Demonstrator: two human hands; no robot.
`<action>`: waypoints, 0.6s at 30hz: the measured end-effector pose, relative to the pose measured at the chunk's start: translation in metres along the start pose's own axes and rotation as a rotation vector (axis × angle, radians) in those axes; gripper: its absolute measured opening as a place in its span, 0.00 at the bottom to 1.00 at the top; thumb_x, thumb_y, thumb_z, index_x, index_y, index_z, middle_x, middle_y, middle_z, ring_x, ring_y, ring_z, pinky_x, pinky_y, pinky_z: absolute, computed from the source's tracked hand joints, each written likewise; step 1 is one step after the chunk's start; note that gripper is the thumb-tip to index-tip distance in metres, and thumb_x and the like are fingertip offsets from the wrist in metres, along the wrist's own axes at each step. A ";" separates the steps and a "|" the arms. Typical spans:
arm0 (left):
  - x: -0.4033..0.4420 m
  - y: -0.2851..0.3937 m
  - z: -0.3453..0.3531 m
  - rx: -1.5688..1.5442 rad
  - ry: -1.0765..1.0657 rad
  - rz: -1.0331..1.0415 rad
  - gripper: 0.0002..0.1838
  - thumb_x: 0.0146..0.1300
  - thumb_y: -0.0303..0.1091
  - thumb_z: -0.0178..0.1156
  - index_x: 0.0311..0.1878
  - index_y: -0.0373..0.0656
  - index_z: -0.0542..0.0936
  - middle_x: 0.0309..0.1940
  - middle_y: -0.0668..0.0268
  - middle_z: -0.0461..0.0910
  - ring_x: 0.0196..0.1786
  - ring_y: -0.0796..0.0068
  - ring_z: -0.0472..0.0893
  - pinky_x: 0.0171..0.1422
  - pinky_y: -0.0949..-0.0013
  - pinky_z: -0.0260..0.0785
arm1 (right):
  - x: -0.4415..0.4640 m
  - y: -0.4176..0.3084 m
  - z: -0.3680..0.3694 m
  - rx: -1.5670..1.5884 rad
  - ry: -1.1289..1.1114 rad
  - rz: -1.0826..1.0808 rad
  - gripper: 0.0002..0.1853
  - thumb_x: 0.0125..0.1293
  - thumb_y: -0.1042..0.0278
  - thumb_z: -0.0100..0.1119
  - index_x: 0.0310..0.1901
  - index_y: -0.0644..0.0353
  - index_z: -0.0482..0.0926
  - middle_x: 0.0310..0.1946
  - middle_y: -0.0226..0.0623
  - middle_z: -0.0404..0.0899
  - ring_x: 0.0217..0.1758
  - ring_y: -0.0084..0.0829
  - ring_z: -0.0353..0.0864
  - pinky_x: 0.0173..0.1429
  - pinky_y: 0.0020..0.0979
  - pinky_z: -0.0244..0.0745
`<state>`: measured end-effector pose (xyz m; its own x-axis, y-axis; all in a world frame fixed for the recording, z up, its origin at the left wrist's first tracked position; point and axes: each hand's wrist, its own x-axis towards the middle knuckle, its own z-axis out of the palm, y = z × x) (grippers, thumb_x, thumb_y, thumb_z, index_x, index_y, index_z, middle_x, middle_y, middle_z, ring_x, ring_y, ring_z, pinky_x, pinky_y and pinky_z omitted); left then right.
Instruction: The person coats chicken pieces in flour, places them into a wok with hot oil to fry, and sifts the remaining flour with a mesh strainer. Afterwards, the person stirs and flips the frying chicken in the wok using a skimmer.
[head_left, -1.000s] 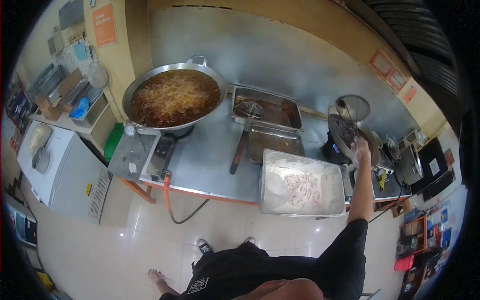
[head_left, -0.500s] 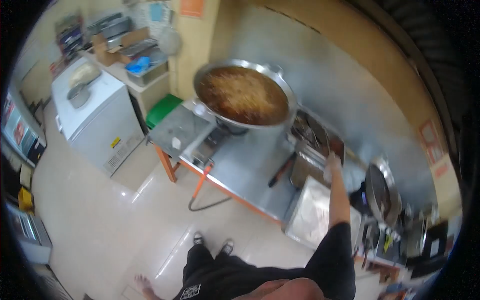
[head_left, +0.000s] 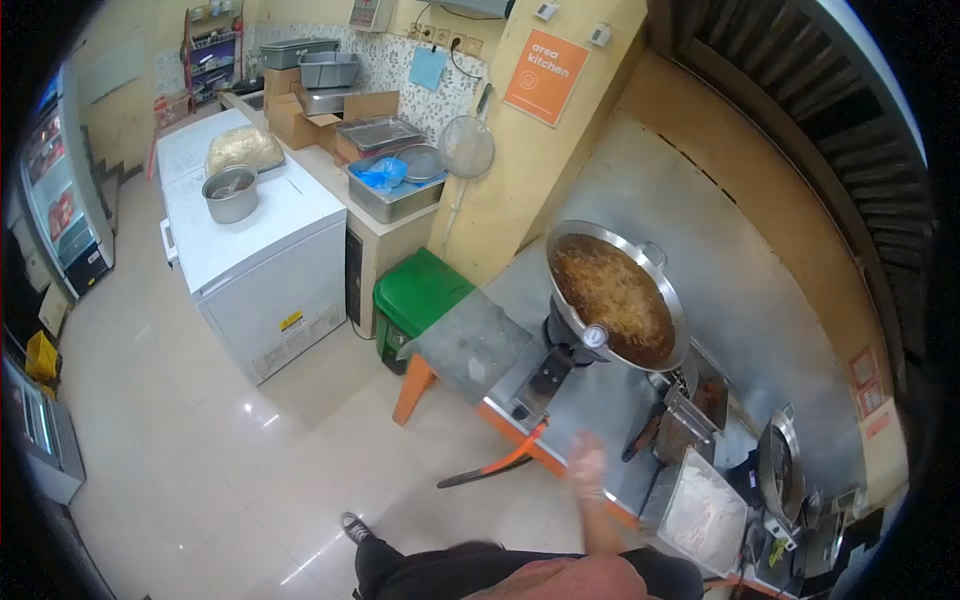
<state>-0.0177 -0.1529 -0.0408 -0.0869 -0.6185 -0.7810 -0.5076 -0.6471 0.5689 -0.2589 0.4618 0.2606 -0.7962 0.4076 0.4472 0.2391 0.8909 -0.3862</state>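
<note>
My right hand (head_left: 587, 465) hangs near the front edge of the steel table, smeared by motion, so its fingers cannot be made out. No held thing shows in it. My left hand is out of view. Behind my right hand, a large wok (head_left: 570, 232) of bubbling brown oil (head_left: 615, 300) stands on a burner, with a round dial (head_left: 595, 336) at its rim. To the right of the hand lies a metal tray (head_left: 655, 505) holding white flour (head_left: 705, 505). Beyond it are a wire-mesh basket (head_left: 690, 415) and a dark-handled tool (head_left: 643, 438).
A second wok (head_left: 780, 465) stands at the far right. An orange hose (head_left: 515, 455) hangs off the table's front. To the left are a green bin (head_left: 425, 290) and a white chest freezer (head_left: 270, 260) bearing a metal pot (head_left: 231, 200) and a plastic bag (head_left: 245, 148).
My right hand has left the metal containers beside the tray and come back toward the table's front edge. My left hand has gone out of view. The view has turned left.
</note>
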 end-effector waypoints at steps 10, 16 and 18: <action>0.061 0.325 0.201 -0.072 -0.309 0.507 0.20 0.64 0.43 0.48 0.58 0.50 0.66 0.37 0.70 0.71 0.28 0.80 0.68 0.26 0.77 0.59 | 0.309 -0.380 0.127 0.360 0.238 -0.468 0.17 0.58 0.71 0.51 0.51 0.61 0.73 0.44 0.53 0.74 0.51 0.52 0.72 0.57 0.45 0.65; 0.087 0.361 0.240 0.079 -0.228 0.380 0.20 0.64 0.42 0.47 0.58 0.47 0.66 0.49 0.65 0.70 0.38 0.74 0.72 0.35 0.72 0.66 | 0.643 -0.318 0.110 -0.525 0.765 -0.481 0.24 0.57 0.64 0.52 0.56 0.57 0.68 0.43 0.45 0.75 0.45 0.42 0.77 0.45 0.38 0.76; 0.099 0.346 0.249 0.076 -0.156 0.301 0.20 0.64 0.43 0.47 0.58 0.47 0.66 0.49 0.64 0.71 0.39 0.73 0.72 0.36 0.70 0.66 | 0.711 -0.299 0.090 -0.611 0.704 -0.316 0.25 0.57 0.64 0.53 0.58 0.55 0.67 0.42 0.45 0.75 0.45 0.42 0.77 0.44 0.39 0.76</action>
<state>-0.4152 -0.3268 0.0148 -0.3690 -0.6972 -0.6147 -0.5017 -0.4073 0.7632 -0.9467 0.4676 0.6219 -0.4073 -0.0176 0.9131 0.4764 0.8489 0.2289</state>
